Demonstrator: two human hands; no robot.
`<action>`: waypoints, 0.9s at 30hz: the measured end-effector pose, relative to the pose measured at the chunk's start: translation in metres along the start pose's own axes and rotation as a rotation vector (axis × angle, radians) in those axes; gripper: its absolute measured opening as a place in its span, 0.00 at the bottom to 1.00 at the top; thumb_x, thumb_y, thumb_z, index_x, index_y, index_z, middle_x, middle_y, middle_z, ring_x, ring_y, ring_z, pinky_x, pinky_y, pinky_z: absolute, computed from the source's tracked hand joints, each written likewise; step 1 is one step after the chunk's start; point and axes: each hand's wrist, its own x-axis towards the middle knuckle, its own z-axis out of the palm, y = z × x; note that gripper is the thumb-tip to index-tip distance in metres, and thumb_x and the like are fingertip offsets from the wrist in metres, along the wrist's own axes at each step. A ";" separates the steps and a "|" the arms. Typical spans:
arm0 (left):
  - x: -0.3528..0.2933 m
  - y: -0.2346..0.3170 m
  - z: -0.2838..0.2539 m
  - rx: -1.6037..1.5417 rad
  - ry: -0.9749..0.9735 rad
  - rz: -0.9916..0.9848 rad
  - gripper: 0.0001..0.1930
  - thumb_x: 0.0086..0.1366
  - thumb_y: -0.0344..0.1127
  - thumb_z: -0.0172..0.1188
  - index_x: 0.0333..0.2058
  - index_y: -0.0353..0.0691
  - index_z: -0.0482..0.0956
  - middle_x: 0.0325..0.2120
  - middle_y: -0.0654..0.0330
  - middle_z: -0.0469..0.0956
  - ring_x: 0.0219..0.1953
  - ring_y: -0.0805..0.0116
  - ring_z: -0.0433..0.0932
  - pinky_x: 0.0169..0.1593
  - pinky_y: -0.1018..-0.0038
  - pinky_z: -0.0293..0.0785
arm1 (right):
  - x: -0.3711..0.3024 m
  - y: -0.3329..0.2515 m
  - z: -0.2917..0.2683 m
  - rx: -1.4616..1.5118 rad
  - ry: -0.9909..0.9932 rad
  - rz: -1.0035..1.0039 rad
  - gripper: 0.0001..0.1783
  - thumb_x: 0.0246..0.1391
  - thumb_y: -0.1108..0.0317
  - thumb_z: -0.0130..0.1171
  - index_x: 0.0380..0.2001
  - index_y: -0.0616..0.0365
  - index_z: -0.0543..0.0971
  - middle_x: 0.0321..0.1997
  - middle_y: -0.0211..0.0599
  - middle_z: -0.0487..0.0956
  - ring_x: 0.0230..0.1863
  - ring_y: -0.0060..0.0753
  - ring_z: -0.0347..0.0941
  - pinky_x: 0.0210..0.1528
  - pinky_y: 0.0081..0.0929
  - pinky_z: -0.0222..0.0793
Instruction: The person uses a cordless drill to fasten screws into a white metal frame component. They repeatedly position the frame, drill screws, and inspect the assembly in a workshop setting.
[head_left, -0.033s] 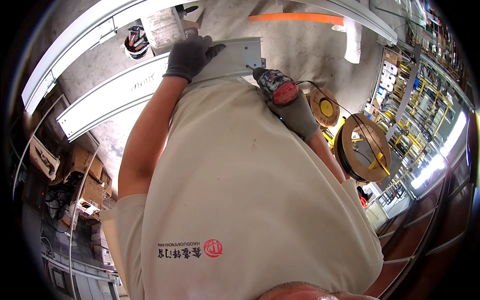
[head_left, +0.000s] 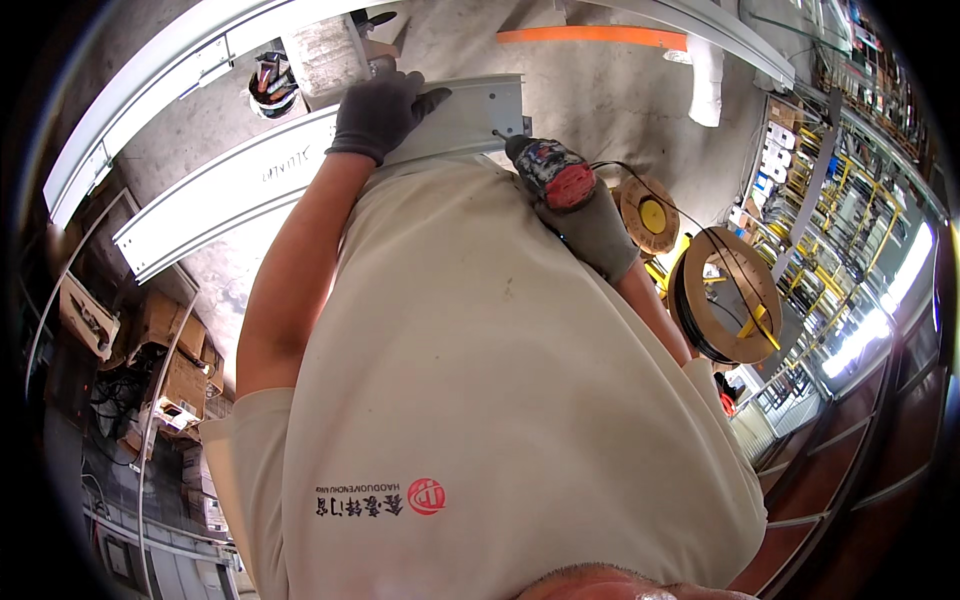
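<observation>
A power drill (head_left: 555, 172) points toward the upper left, its long axis slanting from the right palm up to the face of a long pale metal profile (head_left: 300, 145). The slim drill bit (head_left: 499, 134) lies over that face close to the profile's right end, inboard of the end edge; whether its tip touches cannot be told. The profile's own long axis runs from lower left to upper right, bowed by the lens, with its near edge against the person's shirt (head_left: 480, 340) toward the right end.

The left hand (head_left: 380, 112), in a dark grey glove, reaches up from a nearly straight arm and lies over the profile's far edge, left of the right end. Its thumb stretches rightward along the face; the other fingers are bunched, and how tightly they close around the edge is hidden. The right hand (head_left: 595, 232), gloved too, comes from the lower right with its fingers wrapped round the drill, whose chuck and bit project ahead of the grip. To its right stand a small cable reel (head_left: 648, 238) with a yellow hub and a larger cable reel (head_left: 735, 258).
</observation>
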 end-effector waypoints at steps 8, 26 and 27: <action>0.000 0.003 -0.003 0.035 -0.013 -0.018 0.27 0.69 0.65 0.58 0.31 0.44 0.82 0.38 0.45 0.81 0.25 0.49 0.84 0.30 0.58 0.81 | 0.002 -0.004 -0.001 -0.005 -0.030 -0.064 0.35 0.56 0.69 0.69 0.66 0.63 0.69 0.60 0.45 0.81 0.60 0.34 0.79 0.66 0.30 0.72; 0.002 0.004 -0.008 0.035 -0.073 -0.026 0.23 0.70 0.62 0.58 0.37 0.46 0.85 0.26 0.52 0.83 0.27 0.51 0.84 0.32 0.56 0.80 | 0.000 -0.001 -0.001 -0.028 -0.051 -0.098 0.37 0.55 0.71 0.69 0.67 0.60 0.68 0.62 0.43 0.80 0.62 0.34 0.78 0.68 0.29 0.70; 0.000 0.003 -0.005 0.032 -0.063 -0.020 0.24 0.70 0.63 0.58 0.35 0.46 0.84 0.29 0.51 0.82 0.26 0.50 0.84 0.31 0.56 0.80 | 0.000 -0.001 -0.004 -0.060 -0.067 -0.090 0.37 0.54 0.71 0.69 0.67 0.60 0.68 0.62 0.43 0.81 0.62 0.34 0.78 0.68 0.29 0.70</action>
